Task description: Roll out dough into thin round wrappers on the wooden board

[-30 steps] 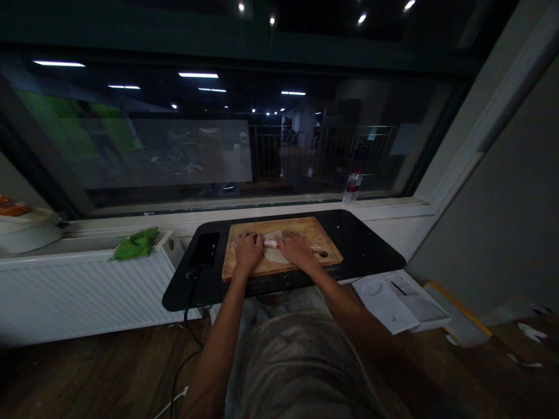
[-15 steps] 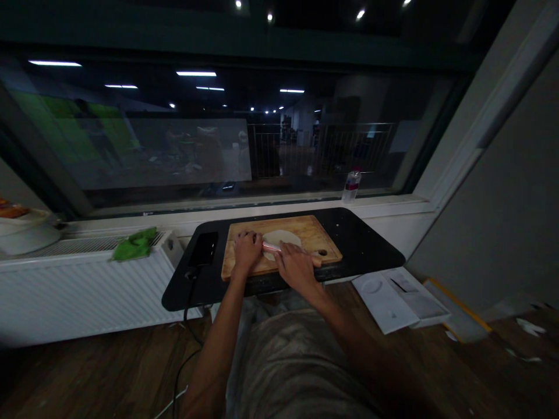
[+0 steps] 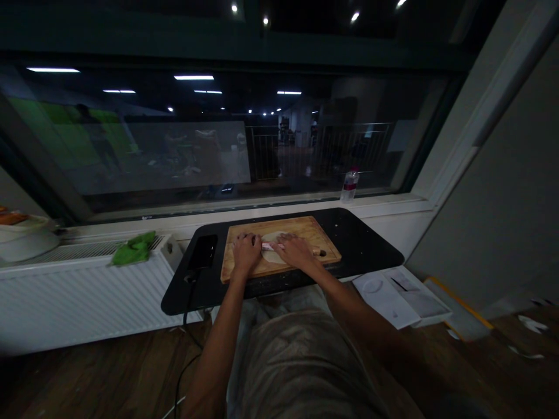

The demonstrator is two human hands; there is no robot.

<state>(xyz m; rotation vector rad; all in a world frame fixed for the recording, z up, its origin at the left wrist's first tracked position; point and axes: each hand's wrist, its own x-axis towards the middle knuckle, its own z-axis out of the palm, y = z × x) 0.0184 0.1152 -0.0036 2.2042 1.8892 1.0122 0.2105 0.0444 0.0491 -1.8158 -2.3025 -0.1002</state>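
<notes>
L hand point(image 3: 247, 251) grips pinkish cylindrical pin point(image 3: 266, 247), R hand point(image 3: 295, 250) fingers flat atop; prob. rolling round pale dough point(image 3: 271, 257), even push needed next

A head-worn camera looks forward and down over the board point(image 3: 317, 234) toward the window point(image 3: 209, 151)

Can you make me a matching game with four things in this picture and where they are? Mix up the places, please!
Things:
1. cloth
2. rolling pin
3. bottle
4. phone

Places:
A. beneath the left hand and the right hand
B. on the windowsill
C. on the black table, left of the wooden board
D. on top of the white radiator

Right pairs: 1-D, 2-A, 3-B, 4-C
</notes>
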